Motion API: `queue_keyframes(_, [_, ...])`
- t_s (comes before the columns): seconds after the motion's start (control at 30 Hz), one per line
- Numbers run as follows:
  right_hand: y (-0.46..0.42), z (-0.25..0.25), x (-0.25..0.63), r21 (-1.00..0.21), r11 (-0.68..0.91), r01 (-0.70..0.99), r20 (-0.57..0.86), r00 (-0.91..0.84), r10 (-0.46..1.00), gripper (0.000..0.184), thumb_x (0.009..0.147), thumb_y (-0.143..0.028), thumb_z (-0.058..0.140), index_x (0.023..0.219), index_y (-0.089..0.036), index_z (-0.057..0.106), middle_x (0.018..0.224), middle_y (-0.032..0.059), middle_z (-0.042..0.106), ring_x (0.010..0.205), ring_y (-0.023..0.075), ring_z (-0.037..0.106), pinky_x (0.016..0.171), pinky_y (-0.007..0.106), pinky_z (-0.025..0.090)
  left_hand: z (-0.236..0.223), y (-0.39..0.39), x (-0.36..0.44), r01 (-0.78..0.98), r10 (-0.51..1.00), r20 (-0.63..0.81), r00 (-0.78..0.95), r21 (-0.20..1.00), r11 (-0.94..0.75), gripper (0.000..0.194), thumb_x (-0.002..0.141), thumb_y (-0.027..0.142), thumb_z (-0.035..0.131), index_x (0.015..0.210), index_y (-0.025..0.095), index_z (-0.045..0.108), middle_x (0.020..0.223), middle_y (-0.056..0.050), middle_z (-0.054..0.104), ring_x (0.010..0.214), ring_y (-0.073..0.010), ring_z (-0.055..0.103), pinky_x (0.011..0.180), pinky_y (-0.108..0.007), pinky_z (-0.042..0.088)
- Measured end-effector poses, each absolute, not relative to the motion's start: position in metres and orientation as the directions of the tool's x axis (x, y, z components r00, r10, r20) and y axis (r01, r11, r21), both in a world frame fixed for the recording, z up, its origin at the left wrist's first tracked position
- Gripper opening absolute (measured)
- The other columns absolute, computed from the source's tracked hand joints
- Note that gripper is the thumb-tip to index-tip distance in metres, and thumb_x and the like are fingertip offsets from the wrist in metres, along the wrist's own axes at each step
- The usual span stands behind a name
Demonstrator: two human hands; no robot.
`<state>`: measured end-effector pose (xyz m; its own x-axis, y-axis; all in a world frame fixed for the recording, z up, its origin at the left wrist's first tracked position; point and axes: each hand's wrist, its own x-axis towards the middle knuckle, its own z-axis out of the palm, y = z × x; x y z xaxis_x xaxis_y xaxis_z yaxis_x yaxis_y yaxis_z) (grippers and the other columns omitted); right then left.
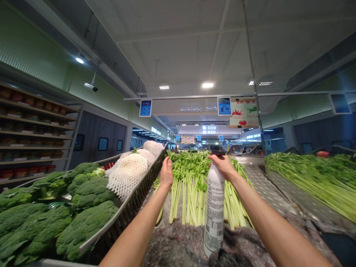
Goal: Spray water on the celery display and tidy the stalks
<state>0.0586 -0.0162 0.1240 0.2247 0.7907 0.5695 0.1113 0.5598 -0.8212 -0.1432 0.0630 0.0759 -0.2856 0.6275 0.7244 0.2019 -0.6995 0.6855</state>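
Celery [189, 196] covers the metal shelf [263, 183]; in front of it, our right fingers grasp the bottle [214, 207] near its top, and our left hand [167, 172], released, is beside its leaves.

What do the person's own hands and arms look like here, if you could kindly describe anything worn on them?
The left hand and right hand are ungloved. The left forearm and right forearm are bare, with no sleeve in view. Neither wrist shows a watch or bracelet, and no markings are visible.
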Motion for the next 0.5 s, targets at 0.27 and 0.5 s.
queue_keyframes(0.27, [-0.009, 0.126, 0.055, -0.813, 0.559, 0.163, 0.583, 0.235, 0.778, 0.017, 0.059, -0.026, 0.059, 0.072, -0.016, 0.054, 0.053, 0.0009, 0.057, 0.048, 0.0166, 0.057, 0.042, 0.027, 0.046, 0.09, 0.06, -0.121, 0.164, 0.675, 0.678, -0.29, 0.73, -0.663, 0.05, 0.082, 0.045, 0.026, 0.119, 0.016, 0.041, 0.127, -0.01, 0.043, 0.118, -0.0206, 0.036, 0.098, -0.033, 0.025])
queue_keyframes(0.5, [-0.024, 0.117, 0.068, -0.806, 0.575, 0.141, 0.588, 0.31, 0.747, 0.025, 0.058, -0.028, 0.061, 0.079, -0.016, 0.054, 0.056, 0.0023, 0.059, 0.049, 0.0183, 0.058, 0.042, 0.029, 0.046, 0.09, 0.044, -0.136, 0.188, 0.673, 0.685, -0.278, 0.726, -0.661, 0.052, 0.082, 0.047, 0.024, 0.121, 0.017, 0.039, 0.127, -0.009, 0.043, 0.119, -0.0204, 0.036, 0.098, -0.034, 0.025])
